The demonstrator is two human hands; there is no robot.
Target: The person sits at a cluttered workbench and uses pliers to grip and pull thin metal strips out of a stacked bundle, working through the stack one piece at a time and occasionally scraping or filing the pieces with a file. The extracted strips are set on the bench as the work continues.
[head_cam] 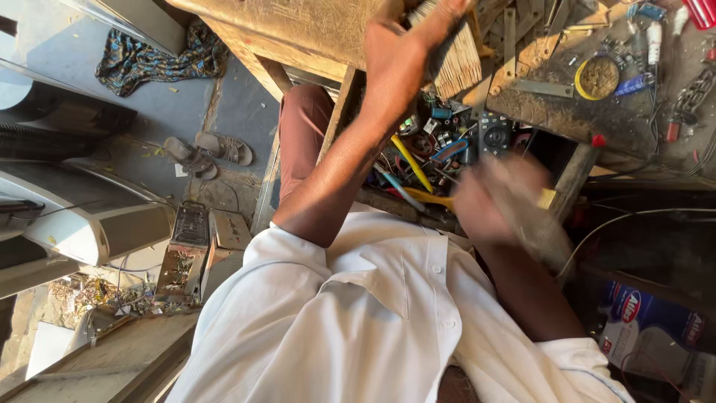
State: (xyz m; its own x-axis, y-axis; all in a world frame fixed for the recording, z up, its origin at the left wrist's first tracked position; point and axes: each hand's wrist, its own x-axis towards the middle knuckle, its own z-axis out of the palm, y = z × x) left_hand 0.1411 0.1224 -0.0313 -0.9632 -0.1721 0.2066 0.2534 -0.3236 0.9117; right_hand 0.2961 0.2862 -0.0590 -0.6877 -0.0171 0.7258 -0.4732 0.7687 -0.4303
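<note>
The left hand point(403, 56) is raised at the top of the view, fingers closed around a brush point(451, 52) with pale bristles held over the wooden bench point(552, 112). The right hand point(496, 198) is motion-blurred above an open drawer point(432, 153) of tools and wires; whether its fingers are spread or closed cannot be told. A yellow-rimmed tin point(597, 77) sits on the bench.

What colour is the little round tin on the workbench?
The round tin has a yellow rim, with brownish stuff inside. The head view shows it, top right.
</note>
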